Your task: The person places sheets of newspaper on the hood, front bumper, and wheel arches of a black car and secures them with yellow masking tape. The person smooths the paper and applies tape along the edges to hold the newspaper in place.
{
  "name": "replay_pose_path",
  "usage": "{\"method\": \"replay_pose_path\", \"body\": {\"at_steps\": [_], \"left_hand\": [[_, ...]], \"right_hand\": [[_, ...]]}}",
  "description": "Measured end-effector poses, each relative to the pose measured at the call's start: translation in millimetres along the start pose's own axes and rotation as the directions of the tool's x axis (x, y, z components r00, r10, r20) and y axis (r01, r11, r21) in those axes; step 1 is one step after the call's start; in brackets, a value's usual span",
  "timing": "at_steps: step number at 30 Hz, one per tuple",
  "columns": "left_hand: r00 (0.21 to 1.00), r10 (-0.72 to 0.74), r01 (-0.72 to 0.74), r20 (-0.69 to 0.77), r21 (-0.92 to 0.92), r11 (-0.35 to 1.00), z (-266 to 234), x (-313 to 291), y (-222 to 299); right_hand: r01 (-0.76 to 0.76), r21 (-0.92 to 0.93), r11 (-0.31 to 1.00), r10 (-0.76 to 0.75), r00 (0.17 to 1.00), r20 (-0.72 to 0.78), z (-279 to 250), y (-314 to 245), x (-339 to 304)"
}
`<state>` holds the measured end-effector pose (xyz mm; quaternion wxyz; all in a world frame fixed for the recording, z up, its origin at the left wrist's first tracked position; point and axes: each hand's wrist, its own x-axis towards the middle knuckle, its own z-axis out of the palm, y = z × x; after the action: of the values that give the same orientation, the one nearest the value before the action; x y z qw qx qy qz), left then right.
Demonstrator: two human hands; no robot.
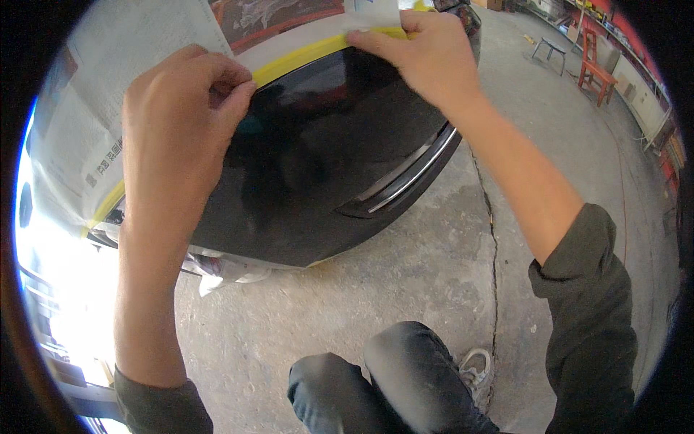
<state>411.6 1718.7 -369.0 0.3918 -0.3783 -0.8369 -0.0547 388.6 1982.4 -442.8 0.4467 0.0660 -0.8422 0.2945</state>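
A strip of yellow masking tape (300, 59) runs along the upper edge of a glossy black car panel (311, 145). White masking paper (289, 35) borders the strip on its far side. At the strip's left end, my left hand (177, 108) is closed, thumb and forefinger pinching the tape. My right hand (437, 61) grips the strip farther right, its thumb lying along the tape and the other fingers bent over the far side. Printed paper sheeting (108, 79) hangs left of my left hand, with more yellow tape along its lower edge.
A chrome trim strip (416, 170) curves along the panel's right side. Below lies a cracked concrete floor (347, 300), with my bent knees (412, 369) close to the car. A red chair (596, 72) and a small stool (549, 54) stand at the far right.
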Motion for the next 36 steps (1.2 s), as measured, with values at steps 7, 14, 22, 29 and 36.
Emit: {"method": "replay_pose_path", "body": {"at_steps": [7,14,22,29,36], "left_hand": [[1.0,-0.019,0.019,0.024,-0.007,1.0,10.4,19.7,14.6],[0.998,-0.056,0.056,0.008,-0.043,0.998,14.1,22.7,21.3],[1.0,-0.001,0.001,0.006,-0.019,1.0,27.8,37.1,29.6],[0.996,0.081,-0.081,-0.042,-0.011,0.997,46.0,55.3,37.5],[0.99,0.128,-0.129,-0.055,-0.007,0.992,81.1,83.5,47.5]], "right_hand": [[-0.181,0.405,0.896,0.167,0.983,0.072,-7.6,27.0,4.8],[-0.004,0.285,0.959,0.02,0.998,-0.054,-1.3,17.8,3.2],[0.017,0.248,0.969,0.026,0.986,-0.168,10.0,14.6,-2.4],[0.029,-0.014,0.999,-0.033,0.915,-0.403,18.1,32.6,-1.8],[-0.275,0.35,0.896,0.384,0.873,-0.299,-16.8,48.4,-78.2]]}}
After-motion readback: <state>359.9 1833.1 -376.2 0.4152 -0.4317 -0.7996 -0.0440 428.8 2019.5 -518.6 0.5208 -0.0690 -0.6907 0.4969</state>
